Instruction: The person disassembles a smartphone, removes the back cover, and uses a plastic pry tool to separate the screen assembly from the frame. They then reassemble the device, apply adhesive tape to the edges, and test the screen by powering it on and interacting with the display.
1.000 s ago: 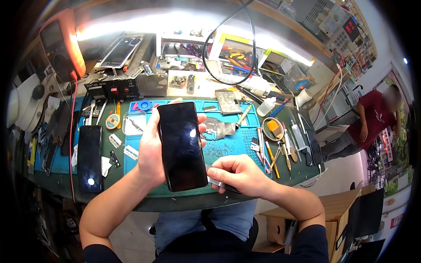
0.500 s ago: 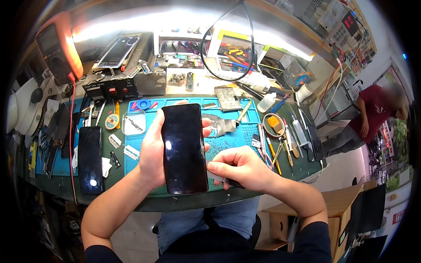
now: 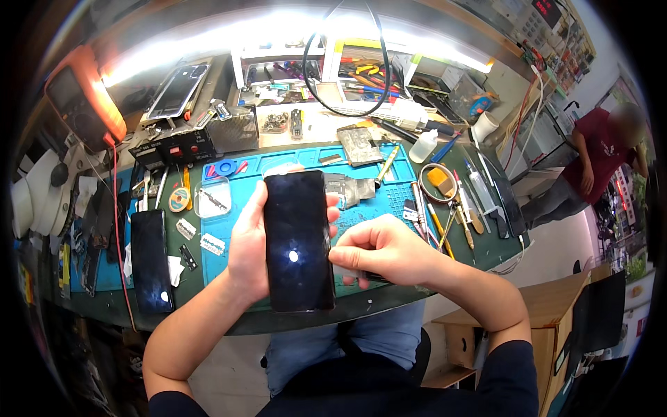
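My left hand (image 3: pixel 246 247) grips a black phone (image 3: pixel 299 222) upright, screen toward me, fingertips curled round its right edge. My right hand (image 3: pixel 385 250) is closed in a pinch on a thin flat tool (image 3: pixel 351 273) against the phone's lower right edge; the hand mostly hides it. Beneath them lies a blue silicone mat (image 3: pixel 375 222) with a grey ragged piece (image 3: pixel 351 191) and a clear tray (image 3: pixel 212 196). A second black phone (image 3: pixel 151 258) rests to the left, near razor blades (image 3: pixel 212 243).
An orange multimeter (image 3: pixel 85 97), a black power supply (image 3: pixel 176 148) and a lit tool shelf (image 3: pixel 351 73) line the back. Tweezers, syringes and brushes (image 3: pixel 445 208) lie at the right. A person in a maroon shirt (image 3: pixel 587 160) stands beyond the bench, right of a wooden cabinet (image 3: pixel 542 333).
The bench appears shifted as my view moves. The phone and both my hands sit slightly further right and lower in the picture, with the same grips.
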